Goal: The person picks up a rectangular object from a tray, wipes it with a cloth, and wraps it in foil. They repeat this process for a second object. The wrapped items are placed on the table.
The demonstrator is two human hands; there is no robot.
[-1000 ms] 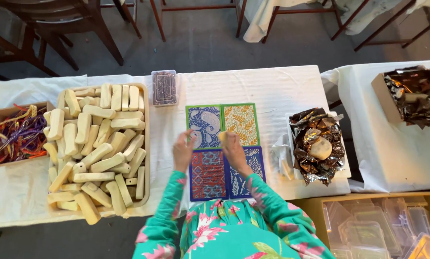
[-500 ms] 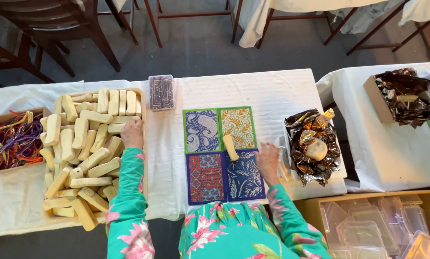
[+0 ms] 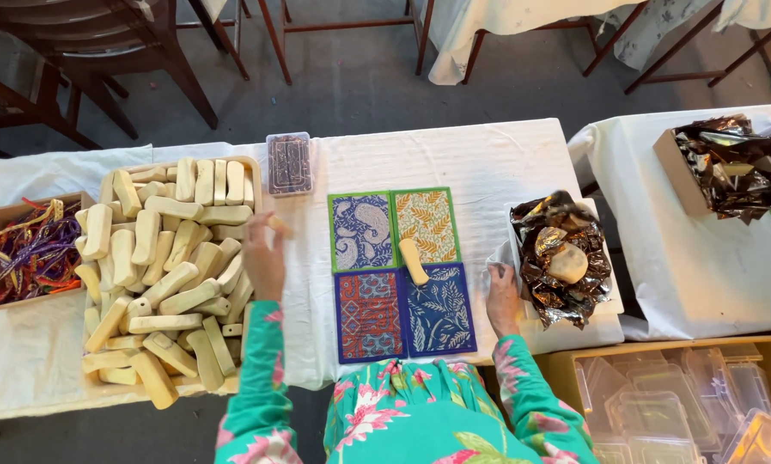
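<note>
My left hand point(image 3: 264, 256) is lifted just right of the wooden tray point(image 3: 250, 168) of pale soap-like bars and grips one cream bar point(image 3: 279, 226). Four patterned cloth squares point(image 3: 400, 273) lie in a block in the middle of the white table, and another cream bar point(image 3: 414, 260) rests where they meet. My right hand point(image 3: 501, 292) sits at the right edge of that block, its fingers curled on a white sheet beside the box of dark foil wrappers point(image 3: 562, 255).
A clear lidded box of small dark items point(image 3: 289, 162) stands behind the squares. A box of coloured ribbons point(image 3: 26, 251) is far left. A second foil-filled box point(image 3: 719, 165) sits on the right table. Clear plastic containers point(image 3: 680, 406) fill a carton below. Chairs stand beyond.
My left hand rose off the tray with a bar and shifted right. My right hand moved slightly right onto the white sheet by the foil box.
</note>
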